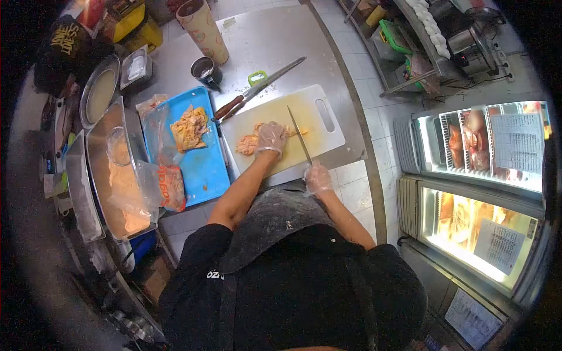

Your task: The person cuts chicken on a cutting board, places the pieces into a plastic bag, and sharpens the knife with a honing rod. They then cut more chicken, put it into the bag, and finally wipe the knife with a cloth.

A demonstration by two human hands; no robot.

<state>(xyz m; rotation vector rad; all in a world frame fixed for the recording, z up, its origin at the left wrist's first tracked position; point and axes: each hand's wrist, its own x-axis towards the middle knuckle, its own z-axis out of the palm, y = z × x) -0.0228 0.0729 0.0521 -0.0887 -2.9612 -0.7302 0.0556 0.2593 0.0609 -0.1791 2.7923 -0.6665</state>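
Note:
My left hand (271, 137), in a clear plastic glove, presses down with bent fingers on pieces of raw chicken (247, 144). The meat lies on a white cutting board (278, 167), spread to both sides of that hand. My right hand (318, 178), gloved too, is closed round the handle of a long knife (299, 133). Its blade points away from me and crosses the right end of the meat. Left of the board, a blue tray (208, 169) bears a heap of more raw chicken (188, 128). The knife's handle is mostly hidden by my fingers.
Beyond the board lies another long blade with a wooden handle (228, 108), beside a green-framed object (257, 77). A metal cup (205, 71) and a tall patterned cylinder (202, 29) stand farther back. A steel pan of orange powder (123, 181) is left; lit fridges (410, 193) are right.

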